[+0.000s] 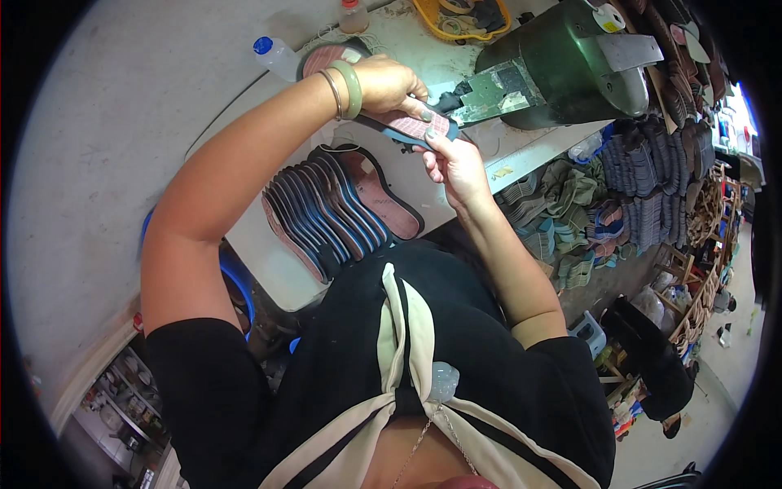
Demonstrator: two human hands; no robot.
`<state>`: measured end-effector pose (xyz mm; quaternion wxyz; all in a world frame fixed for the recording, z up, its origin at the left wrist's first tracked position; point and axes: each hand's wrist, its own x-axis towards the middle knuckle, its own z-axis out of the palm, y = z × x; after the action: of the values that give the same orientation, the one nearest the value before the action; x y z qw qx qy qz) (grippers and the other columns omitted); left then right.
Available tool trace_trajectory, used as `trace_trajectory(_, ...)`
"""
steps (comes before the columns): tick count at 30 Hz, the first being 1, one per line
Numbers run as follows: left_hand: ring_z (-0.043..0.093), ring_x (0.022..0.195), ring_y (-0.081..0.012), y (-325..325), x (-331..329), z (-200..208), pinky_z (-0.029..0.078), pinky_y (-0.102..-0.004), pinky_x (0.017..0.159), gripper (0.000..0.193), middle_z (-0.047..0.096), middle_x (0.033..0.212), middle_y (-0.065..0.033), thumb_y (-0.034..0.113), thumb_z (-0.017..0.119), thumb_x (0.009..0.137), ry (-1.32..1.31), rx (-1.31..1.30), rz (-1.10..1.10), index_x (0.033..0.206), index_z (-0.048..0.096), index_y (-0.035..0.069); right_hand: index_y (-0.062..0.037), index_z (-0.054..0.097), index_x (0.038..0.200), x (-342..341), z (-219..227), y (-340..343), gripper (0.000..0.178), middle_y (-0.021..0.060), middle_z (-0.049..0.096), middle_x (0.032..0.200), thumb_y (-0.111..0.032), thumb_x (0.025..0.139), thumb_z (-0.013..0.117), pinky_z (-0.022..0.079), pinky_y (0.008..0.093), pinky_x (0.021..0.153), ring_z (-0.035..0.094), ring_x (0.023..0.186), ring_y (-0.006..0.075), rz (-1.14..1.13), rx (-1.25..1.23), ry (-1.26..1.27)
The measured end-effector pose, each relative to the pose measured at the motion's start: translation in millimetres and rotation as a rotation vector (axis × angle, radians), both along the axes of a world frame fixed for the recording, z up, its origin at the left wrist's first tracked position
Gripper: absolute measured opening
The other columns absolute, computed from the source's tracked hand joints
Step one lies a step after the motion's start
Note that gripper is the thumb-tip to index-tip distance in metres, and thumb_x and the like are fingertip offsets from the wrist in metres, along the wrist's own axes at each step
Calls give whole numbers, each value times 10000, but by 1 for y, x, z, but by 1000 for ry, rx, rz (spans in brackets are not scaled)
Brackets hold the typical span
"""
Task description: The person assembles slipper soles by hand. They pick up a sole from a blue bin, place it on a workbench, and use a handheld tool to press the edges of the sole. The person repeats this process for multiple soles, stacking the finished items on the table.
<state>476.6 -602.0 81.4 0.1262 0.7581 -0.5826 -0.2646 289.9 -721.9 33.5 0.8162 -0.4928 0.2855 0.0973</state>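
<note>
Left hand (383, 84) and right hand (459, 165) both clamped on a pink insole (405, 125) above the table (525, 153); right pinched its right end. Long axis ran left-right, dipping toward the near edge; green machine (562, 69) close rightward, insole row (330, 212) bounding the near-edge side.

A workshop is seen here, apparently one where footwear parts are worked in quantity. On a pale worktable (517, 153), a bulky green machine (562, 61) is mounted, and a pink sole-shaped piece (401, 123) is held beside it. Similar pieces (330, 208) are lined up in a tight row. Past the table edge, stock is piled in bulk — grey stacks (652, 183), loose heaps (604, 220) — and wooden racks (710, 277) are lined along the floor.
</note>
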Motion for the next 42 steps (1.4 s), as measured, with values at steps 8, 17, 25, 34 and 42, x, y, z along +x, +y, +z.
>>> trace_trajectory(8,641,945,-350,13,-36,-1,484,-409,833,383,683,998,-171,405,587,901,161,76,375,1136,665,112,24,649,793,3,0,-23,301,39,615,595,-238,930,592,351,180,413,495,431,55,95,-138,-50)
trace_trajectory(17,621,1043,-352,16,-72,-1,473,-401,899,478,653,1125,-192,431,553,913,124,50,607,1242,603,89,-48,633,718,8,18,-42,294,26,635,631,-254,919,571,328,198,443,499,469,54,298,-284,-15)
trace_trajectory(25,632,1057,-322,17,-84,-5,476,-367,908,527,642,1148,-219,406,568,923,212,9,770,1305,543,44,-26,665,768,11,20,-39,276,38,656,640,-233,910,551,398,213,452,545,465,77,303,-352,-31)
trace_trajectory(34,655,664,-236,14,-97,-20,512,-353,676,464,676,797,-148,363,560,924,355,-80,872,1213,549,0,-5,653,758,-41,11,-31,373,60,666,735,-325,931,570,434,238,526,597,599,85,265,-317,-205)
trace_trajectory(42,633,574,-201,6,-101,-10,497,-350,592,431,626,610,-86,379,562,926,529,-53,960,1001,503,-41,42,567,1087,-143,34,12,419,163,658,873,-344,924,569,514,302,634,645,694,216,237,236,-28)
